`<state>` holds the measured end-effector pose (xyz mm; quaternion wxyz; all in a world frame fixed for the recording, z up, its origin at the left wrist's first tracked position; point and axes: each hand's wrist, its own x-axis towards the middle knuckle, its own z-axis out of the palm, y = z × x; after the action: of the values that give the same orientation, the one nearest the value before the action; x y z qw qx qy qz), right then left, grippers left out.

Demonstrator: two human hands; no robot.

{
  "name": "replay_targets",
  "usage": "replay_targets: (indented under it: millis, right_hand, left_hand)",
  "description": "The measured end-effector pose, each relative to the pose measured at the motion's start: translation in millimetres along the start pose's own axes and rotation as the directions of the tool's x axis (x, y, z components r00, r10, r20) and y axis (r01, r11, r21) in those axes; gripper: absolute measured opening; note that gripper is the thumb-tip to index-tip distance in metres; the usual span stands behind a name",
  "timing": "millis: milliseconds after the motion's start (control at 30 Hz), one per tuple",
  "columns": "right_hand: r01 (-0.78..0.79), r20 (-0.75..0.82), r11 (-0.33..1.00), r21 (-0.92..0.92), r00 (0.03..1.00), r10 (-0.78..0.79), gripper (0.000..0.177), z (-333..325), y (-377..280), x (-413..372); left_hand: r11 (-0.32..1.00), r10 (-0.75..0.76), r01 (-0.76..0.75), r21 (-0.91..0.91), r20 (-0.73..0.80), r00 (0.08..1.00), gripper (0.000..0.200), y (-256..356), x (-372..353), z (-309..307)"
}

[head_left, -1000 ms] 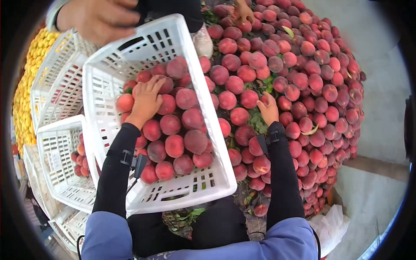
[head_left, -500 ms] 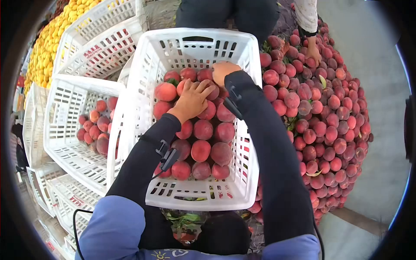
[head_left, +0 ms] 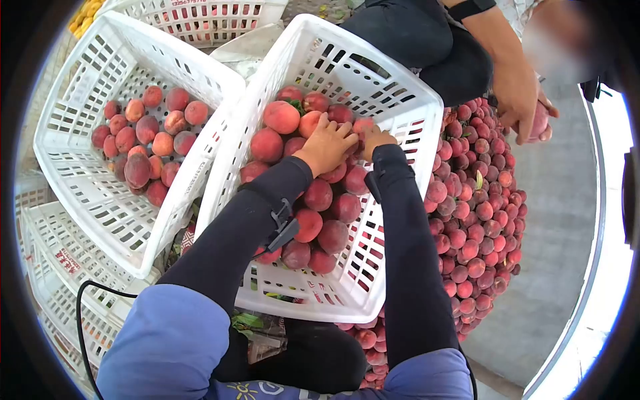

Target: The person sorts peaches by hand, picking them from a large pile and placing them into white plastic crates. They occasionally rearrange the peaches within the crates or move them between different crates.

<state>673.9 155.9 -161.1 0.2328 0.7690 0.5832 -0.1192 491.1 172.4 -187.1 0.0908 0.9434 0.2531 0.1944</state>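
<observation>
Fuzzy round peaches point(head_left: 319, 195), slatted white plastic crate point(head_left: 413, 107)

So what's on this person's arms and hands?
The left hand and right hand are bare. Tight black sleeves reach both wrists, under blue upper sleeves. A black clip sits on the left forearm; a thin black cable loops near that shoulder.

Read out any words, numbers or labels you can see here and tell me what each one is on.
Red print on the rim of the top crate: looks like a row of digits, too small to read.
Red mark on the lower-left stacked crate: blurred, unreadable.
peaches and sleeves: no text visible.
</observation>
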Motion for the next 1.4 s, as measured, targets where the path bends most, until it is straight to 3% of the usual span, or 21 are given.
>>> replay_targets:
  millis: [67,200,300,400,467,533,567,600,667,700,800,867,933,967,1000,1067,1100,1200,1267,1333,1400]
  right_hand:
    - [0.073,-0.015,0.988,-0.138,0.997,-0.076,0.064,0.5,-3.8,-7.8]
    - [0.052,-0.098,0.988,-0.148,0.993,-0.067,0.068,-6.0,-4.8,-10.6]
    - [0.138,-0.207,0.961,-0.239,0.960,-0.189,0.067,9.1,1.7,-2.2]
    - [0.148,-0.194,0.971,-0.188,0.963,-0.184,0.065,17.1,2.2,-5.0]
    - [0.182,-0.291,0.965,-0.189,0.928,-0.232,0.060,20.6,1.8,-5.2]
    - [0.133,-0.285,0.970,-0.203,0.940,-0.188,0.053,24.0,-1.2,-0.4]
    - [0.014,-0.404,0.945,-0.326,0.902,-0.153,0.047,31.3,-7.9,-0.5]
    - [0.015,-0.398,0.946,-0.325,0.905,-0.151,0.047,23.2,-17.7,-4.0]
    - [-0.091,-0.081,0.939,-0.331,0.994,0.068,0.047,-5.3,-26.8,-12.6]
    - [-0.060,-0.018,0.966,-0.251,0.998,0.057,0.054,-4.2,-23.6,-7.6]
    - [-0.059,-0.049,0.991,-0.120,0.997,0.053,0.058,1.7,-18.9,-13.2]
    - [-0.061,0.026,0.990,-0.126,0.998,0.065,0.055,-0.6,-26.4,-16.9]
    - [-0.178,-0.122,0.983,-0.049,0.978,0.171,0.049,13.9,-34.9,-22.2]
    - [-0.160,-0.169,0.984,-0.084,0.975,0.144,0.045,33.6,-35.3,-20.5]
    - [-0.180,-0.153,0.981,-0.065,0.974,0.169,0.045,41.7,-38.3,-24.2]
    - [-0.250,-0.298,0.967,-0.055,0.928,0.223,0.044,49.0,-46.2,-30.3]
    - [-0.226,-0.185,0.974,0.013,0.957,0.224,0.044,40.6,-45.5,-31.8]
    - [-0.281,-0.103,0.958,0.061,0.953,0.286,0.048,40.7,-48.5,-15.1]
    - [-0.265,-0.389,0.952,0.156,0.869,0.306,0.040,55.4,-46.9,-11.1]
    - [-0.203,-0.184,0.935,0.290,0.947,0.263,0.040,10.4,-45.8,-40.0]
    - [-0.219,-0.388,0.954,0.206,0.876,0.285,0.038,5.1,-57.0,-65.0]
  left_hand:
    - [0.996,-0.073,0.074,-0.048,0.025,0.997,0.052,2.7,4.9,0.0]
    - [0.989,-0.145,0.145,0.011,0.062,0.987,0.056,7.3,15.4,5.4]
    - [0.985,-0.170,0.168,0.033,0.085,0.982,0.054,11.0,18.3,8.7]
    - [0.982,-0.184,0.180,0.053,0.075,0.980,0.056,8.3,18.5,6.2]
    - [0.985,-0.169,0.164,0.052,0.123,0.978,0.057,9.3,16.7,2.6]
    - [0.987,-0.153,0.146,0.066,0.123,0.980,0.057,6.9,15.7,6.6]
    - [0.985,-0.163,0.155,0.078,0.119,0.979,0.056,6.6,16.6,9.5]
    - [0.984,-0.168,0.158,0.086,0.118,0.979,0.055,9.1,17.0,11.7]
    - [0.985,-0.152,0.141,0.103,0.119,0.981,0.054,11.5,16.0,13.4]
    - [0.981,-0.152,0.137,0.135,0.109,0.982,0.053,9.0,16.5,13.6]
    - [0.983,-0.132,0.123,0.139,0.061,0.989,0.050,6.9,14.3,16.8]
    - [0.980,-0.109,0.107,0.165,0.003,0.994,0.047,5.5,14.1,22.5]
    - [0.972,-0.102,0.100,0.214,0.003,0.995,0.046,4.6,14.5,20.6]
    - [0.978,-0.113,0.097,0.184,0.084,0.990,0.044,4.0,15.1,17.4]
    - [0.988,-0.101,0.091,0.127,0.071,0.992,0.044,2.8,13.2,12.4]
    - [0.995,-0.032,0.029,0.098,0.024,0.999,0.048,-3.0,8.9,14.1]
    - [0.994,0.018,-0.017,0.106,-0.005,1.000,0.053,-8.1,6.8,18.7]
    - [0.993,0.117,-0.117,-0.005,-0.012,0.993,0.059,-18.1,5.0,7.8]
    - [0.993,0.110,-0.108,-0.050,0.056,0.992,0.063,-21.2,5.2,-3.6]
    - [0.998,0.053,-0.045,-0.054,0.141,0.989,0.066,-16.1,6.4,-28.5]
    - [0.996,0.085,-0.086,0.031,0.031,0.996,0.063,-17.4,-3.0,-37.2]
